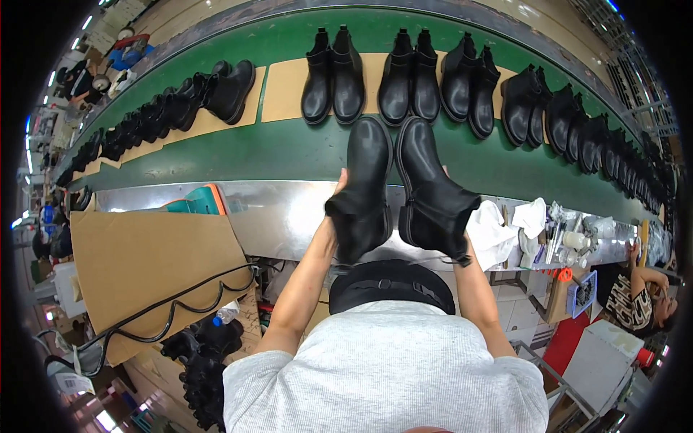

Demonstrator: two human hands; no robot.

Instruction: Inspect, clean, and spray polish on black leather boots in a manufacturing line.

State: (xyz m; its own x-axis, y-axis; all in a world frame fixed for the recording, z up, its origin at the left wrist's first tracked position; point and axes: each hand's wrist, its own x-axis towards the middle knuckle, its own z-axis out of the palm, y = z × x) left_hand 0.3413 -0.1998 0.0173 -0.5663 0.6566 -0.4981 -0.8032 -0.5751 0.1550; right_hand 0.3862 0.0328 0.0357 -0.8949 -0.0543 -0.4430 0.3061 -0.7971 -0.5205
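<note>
Two black ankle boots are held up in front of me, side by side, toes pointing away. My left hand (342, 180) is closed around the outer side of the left boot (367, 159), its fingers mostly hidden behind the shaft. On the other side, my right hand (445, 171) grips the right boot (421, 159); only a bit of it shows past the leather. The boots' toes overlap the green belt (303, 155) in view, and their shafts hang over the metal ledge (281, 209) nearest me. Past the toes stands a pair of similar boots (395, 90) on tan cardboard.
Rows of black boots (592, 144) line the belt on both sides. A large cardboard sheet (155, 252) and a black coiled cable (173, 307) lie to my left. White cloths (491, 234) and bottles (575, 239) crowd the right ledge. Another person (635, 299) is at far right.
</note>
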